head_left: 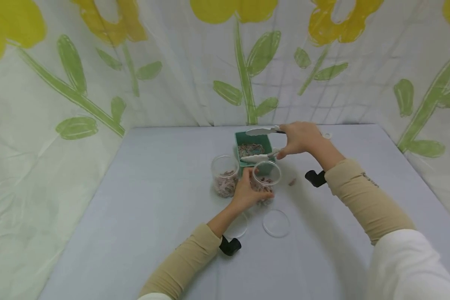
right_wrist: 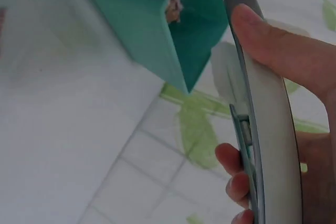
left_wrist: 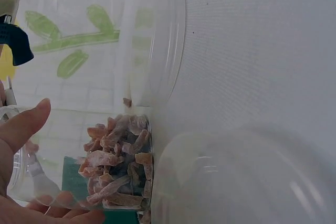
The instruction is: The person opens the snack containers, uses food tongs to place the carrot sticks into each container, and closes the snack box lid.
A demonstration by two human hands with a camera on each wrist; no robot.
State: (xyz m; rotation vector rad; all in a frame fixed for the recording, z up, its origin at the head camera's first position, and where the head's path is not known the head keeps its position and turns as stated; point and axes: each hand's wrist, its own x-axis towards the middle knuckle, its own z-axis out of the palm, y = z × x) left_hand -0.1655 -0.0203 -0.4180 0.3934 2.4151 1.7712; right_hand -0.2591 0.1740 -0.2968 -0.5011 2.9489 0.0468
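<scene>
Clear plastic jar, left (head_left: 225,175): part-filled with pinkish-brown strips, mid-table, standing free.
Left hand (head_left: 247,192): fingers curled round second clear plastic jar (head_left: 266,177), just right of the first.
Round clear lids (head_left: 276,223): flat, nearer the table's front edge.
Teal square tub (head_left: 253,146): behind both jars, toward the back edge.
Right hand (head_left: 301,139): grips white plastic tongs (head_left: 260,143), tips spread over tub.

White tongs (head_left: 260,143) with spread arms hang level over a green box (head_left: 252,150) of brownish snack pieces. Just in front stands an upright, lidless clear jar (head_left: 266,179) with a few pieces at its bottom, gripped from the left side.
</scene>
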